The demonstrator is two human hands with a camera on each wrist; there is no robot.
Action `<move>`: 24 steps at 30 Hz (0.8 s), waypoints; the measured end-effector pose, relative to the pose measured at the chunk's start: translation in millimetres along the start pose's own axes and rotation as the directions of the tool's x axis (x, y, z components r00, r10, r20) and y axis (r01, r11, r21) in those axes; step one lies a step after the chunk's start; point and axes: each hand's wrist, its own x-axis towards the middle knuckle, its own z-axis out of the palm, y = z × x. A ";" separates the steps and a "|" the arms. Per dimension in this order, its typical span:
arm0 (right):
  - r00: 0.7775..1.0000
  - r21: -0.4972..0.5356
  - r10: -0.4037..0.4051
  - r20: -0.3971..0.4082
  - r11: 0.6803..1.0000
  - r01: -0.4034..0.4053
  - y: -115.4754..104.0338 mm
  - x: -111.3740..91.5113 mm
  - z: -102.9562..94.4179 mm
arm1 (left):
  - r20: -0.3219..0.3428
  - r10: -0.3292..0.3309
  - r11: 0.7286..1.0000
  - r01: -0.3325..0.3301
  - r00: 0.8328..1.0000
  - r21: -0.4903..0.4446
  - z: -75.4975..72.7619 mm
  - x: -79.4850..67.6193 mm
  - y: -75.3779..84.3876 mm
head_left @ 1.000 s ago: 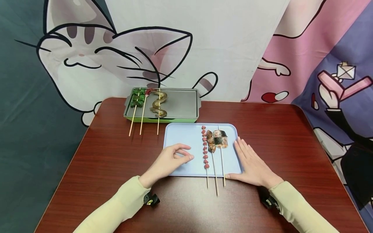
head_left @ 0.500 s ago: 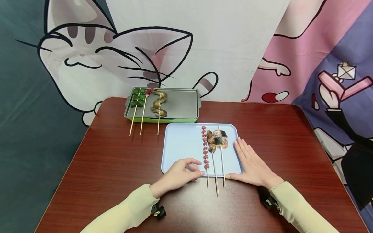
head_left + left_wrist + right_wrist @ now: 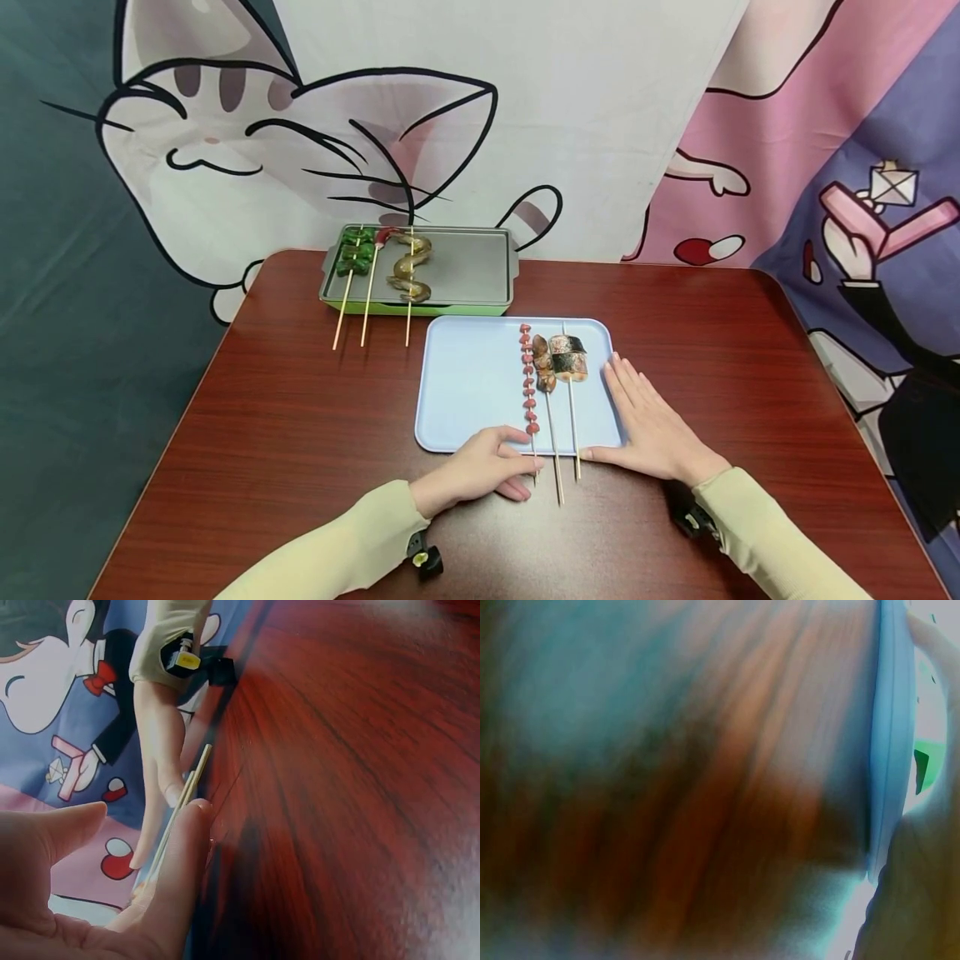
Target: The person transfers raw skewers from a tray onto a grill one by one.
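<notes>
A pale blue tray [image 3: 472, 375] holds three skewers, their sticks jutting over its near edge. Small red pieces line the left skewer [image 3: 529, 404]; brown, mushroom-like chunks are on the middle one [image 3: 545, 375]. The right skewer [image 3: 567, 358] bears a wide piece with dark bands. My left hand [image 3: 483, 467] is at the red skewer's bare stick, thumb and fingers spread around it. In the left wrist view a gap shows between the thumb [image 3: 79, 829] and the extended finger [image 3: 184, 862]. My right hand [image 3: 660, 425] lies flat-fingered against the tray's right edge, thumb at the near corner.
Behind the blue tray stands a grey grill pan [image 3: 472, 267] with a green base. On its left side lie a green skewer [image 3: 355, 252], a red-tipped one [image 3: 380, 239] and a wavy brown one [image 3: 408, 267]. All rest on a dark red wooden table [image 3: 262, 442].
My left hand has come from over the tray's left part, nearer and to the right, down to the red skewer's stick. The right hand, tray and skewers have stayed put.
</notes>
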 end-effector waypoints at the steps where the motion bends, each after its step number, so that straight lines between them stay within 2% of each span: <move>1: 1.000 0.000 0.000 0.001 1.000 0.000 0.2 -0.3 0.2 | 0.003 -0.006 1.000 0.006 1.000 -0.012 0.8 0.9 -0.5; 11: 1.000 0.000 -0.001 -0.006 1.000 0.001 0.6 -0.1 1.1 | 0.034 -0.020 0.998 0.022 0.999 -0.062 4.3 5.7 -0.2; 24: 1.000 0.000 -0.004 -0.006 1.000 0.004 -0.4 0.0 0.2 | -0.023 0.063 0.993 -0.065 0.998 -0.100 0.3 -1.0 -1.4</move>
